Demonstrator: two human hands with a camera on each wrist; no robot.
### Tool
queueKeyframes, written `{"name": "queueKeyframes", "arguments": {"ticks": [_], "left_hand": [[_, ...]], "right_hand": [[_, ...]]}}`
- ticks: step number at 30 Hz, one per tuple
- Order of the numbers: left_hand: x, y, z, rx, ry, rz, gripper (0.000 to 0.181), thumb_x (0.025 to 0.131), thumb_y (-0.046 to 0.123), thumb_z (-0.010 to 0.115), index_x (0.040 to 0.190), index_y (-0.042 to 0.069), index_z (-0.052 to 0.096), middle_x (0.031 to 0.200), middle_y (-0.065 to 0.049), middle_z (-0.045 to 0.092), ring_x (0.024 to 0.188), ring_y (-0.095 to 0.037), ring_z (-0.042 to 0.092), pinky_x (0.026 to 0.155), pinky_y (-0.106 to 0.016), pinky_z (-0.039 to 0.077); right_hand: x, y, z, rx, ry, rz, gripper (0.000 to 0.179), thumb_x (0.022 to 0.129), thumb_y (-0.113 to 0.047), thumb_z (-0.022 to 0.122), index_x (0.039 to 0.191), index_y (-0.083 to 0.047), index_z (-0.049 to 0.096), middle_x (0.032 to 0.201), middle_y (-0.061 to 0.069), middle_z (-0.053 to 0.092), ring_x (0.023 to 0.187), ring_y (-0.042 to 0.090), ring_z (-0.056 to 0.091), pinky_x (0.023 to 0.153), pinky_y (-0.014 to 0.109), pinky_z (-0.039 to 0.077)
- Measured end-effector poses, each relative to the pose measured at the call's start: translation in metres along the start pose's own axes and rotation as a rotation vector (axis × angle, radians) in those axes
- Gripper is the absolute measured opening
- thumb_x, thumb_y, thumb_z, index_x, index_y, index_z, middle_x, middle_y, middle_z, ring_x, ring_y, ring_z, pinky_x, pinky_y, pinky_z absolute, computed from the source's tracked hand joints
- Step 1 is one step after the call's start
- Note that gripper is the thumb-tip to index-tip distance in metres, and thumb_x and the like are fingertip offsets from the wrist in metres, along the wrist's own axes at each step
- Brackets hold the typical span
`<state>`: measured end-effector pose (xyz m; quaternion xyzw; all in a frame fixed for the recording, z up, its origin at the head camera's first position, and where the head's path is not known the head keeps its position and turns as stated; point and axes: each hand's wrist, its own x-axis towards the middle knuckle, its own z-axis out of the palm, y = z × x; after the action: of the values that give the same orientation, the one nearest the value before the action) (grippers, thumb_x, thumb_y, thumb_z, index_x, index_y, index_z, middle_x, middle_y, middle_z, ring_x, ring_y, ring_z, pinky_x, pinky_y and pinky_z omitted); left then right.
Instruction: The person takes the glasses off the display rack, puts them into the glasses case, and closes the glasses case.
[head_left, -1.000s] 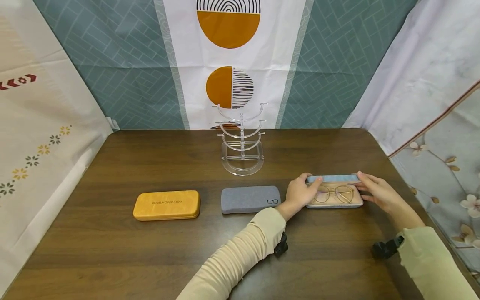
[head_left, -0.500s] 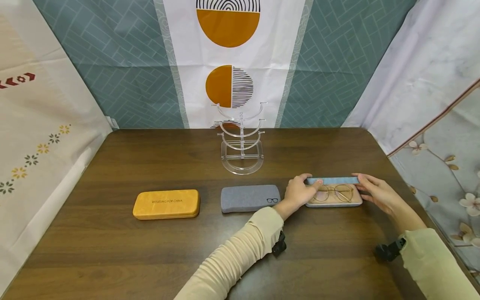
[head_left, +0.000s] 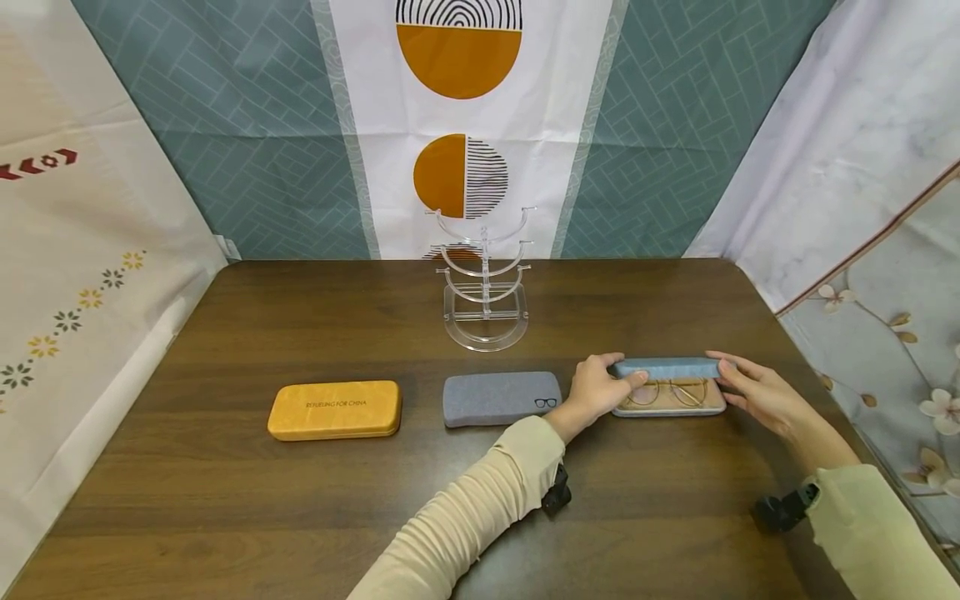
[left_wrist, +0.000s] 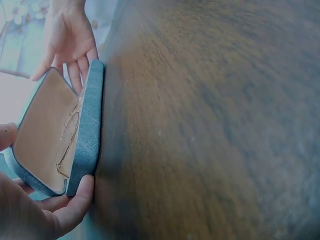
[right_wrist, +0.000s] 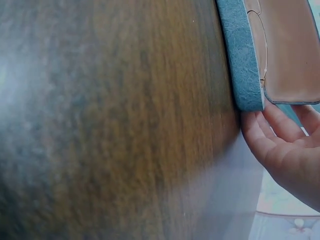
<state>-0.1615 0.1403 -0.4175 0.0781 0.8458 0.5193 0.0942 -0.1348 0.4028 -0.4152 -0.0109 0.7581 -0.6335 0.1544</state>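
Observation:
At the right of the table a blue glasses case point(head_left: 666, 368) lies with its lid partly raised, its pale inside towards me. Inside it rest gold wire-rimmed glasses point(left_wrist: 69, 142), their upper part covered by the lid in the head view. My left hand point(head_left: 597, 392) holds the case's left end, thumb at the lid's front edge and other fingers behind. At the opposite end my right hand point(head_left: 765, 400) grips the lid's corner with the thumb in front. In the right wrist view, its lower fingers touch the end of the case's base point(right_wrist: 245, 60).
A grey glasses case point(head_left: 498, 398) lies just left of my left hand, and a yellow glasses case point(head_left: 334, 410) farther left. Behind them stands a clear tiered display rack point(head_left: 486, 292). Patterned cloths hang round the brown table point(head_left: 300, 508).
The lid has swung down and forward, covering more of the glasses. Both hands have tipped along with it, while the other cases and the rack stay in place.

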Motion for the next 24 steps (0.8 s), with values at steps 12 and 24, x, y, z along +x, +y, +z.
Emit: {"name": "queueKeyframes", "arguments": {"ticks": [12, 24], "left_hand": [[-0.0014, -0.0020, -0.0011, -0.089, -0.013, -0.001, 0.052, 0.073, 0.030, 0.077, 0.117, 0.007, 0.063, 0.106, -0.006, 0.065, 0.100, -0.014, 0.057, 0.080, -0.022, 0.046], [-0.0005, -0.0037, -0.0009, -0.079, -0.039, 0.017, 0.053, 0.070, 0.026, 0.080, 0.117, 0.006, 0.062, 0.108, -0.007, 0.064, 0.098, -0.010, 0.057, 0.078, -0.018, 0.045]], "right_hand": [[-0.0026, 0.0046, 0.0014, 0.073, -0.027, -0.032, 0.042, 0.098, -0.022, 0.039, 0.140, -0.021, 0.036, 0.127, -0.007, 0.031, 0.098, -0.015, 0.043, 0.080, 0.012, 0.042], [-0.0039, 0.0100, -0.0004, 0.140, -0.031, -0.022, 0.046, 0.098, -0.018, 0.040, 0.143, -0.022, 0.031, 0.149, 0.018, -0.008, 0.100, -0.015, 0.044, 0.083, 0.011, 0.042]]}}
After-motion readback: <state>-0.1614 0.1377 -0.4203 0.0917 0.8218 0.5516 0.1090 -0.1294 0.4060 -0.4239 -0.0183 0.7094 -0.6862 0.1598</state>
